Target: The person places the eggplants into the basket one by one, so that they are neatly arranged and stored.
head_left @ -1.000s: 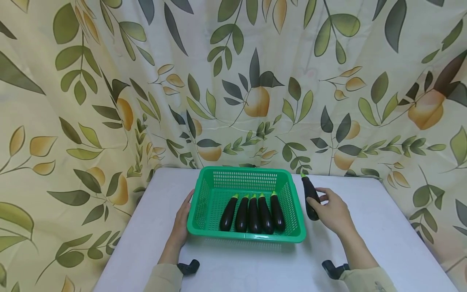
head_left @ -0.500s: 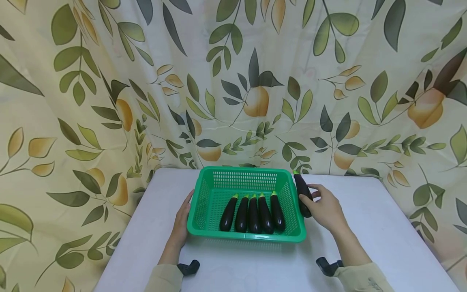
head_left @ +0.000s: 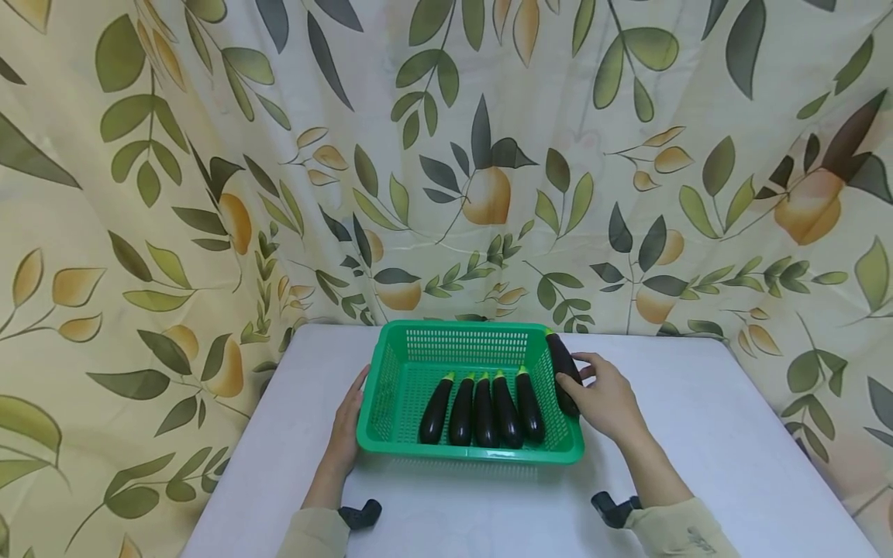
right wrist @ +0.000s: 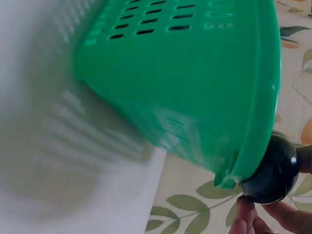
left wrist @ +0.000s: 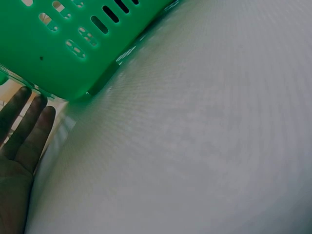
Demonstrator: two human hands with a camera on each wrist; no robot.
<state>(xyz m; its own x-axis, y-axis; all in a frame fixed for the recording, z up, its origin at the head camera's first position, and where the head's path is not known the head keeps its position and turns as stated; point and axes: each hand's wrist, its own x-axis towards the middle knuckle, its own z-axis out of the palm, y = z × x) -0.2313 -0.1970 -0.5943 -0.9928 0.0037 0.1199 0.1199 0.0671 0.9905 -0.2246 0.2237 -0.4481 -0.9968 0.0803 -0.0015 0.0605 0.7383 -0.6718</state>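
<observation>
A green plastic basket (head_left: 470,448) with slotted walls stands on the table, several dark eggplants (head_left: 484,411) lying side by side in it, green stem ends toward the back. Over the basket's right rim, my right hand (head_left: 605,397) pinches another eggplant (head_left: 563,372) between thumb and fingers. In the right wrist view, the round end of that eggplant (right wrist: 273,173) shows right by the rim. Along the basket's left side rests my left hand (head_left: 345,426); its fingers (left wrist: 33,131) look straight beside the green wall in the left wrist view.
A white-covered table (head_left: 474,511) spreads around the basket. Behind it hangs a curtain (head_left: 446,155) printed with leaves and fruit. A black wrist mount (head_left: 360,514) sits on the left wrist, and another mount (head_left: 614,510) on the right.
My right hand has moved left with its eggplant, from the table's right side to above the basket's right rim. The left hand and the eggplants in the basket stay where they were.
</observation>
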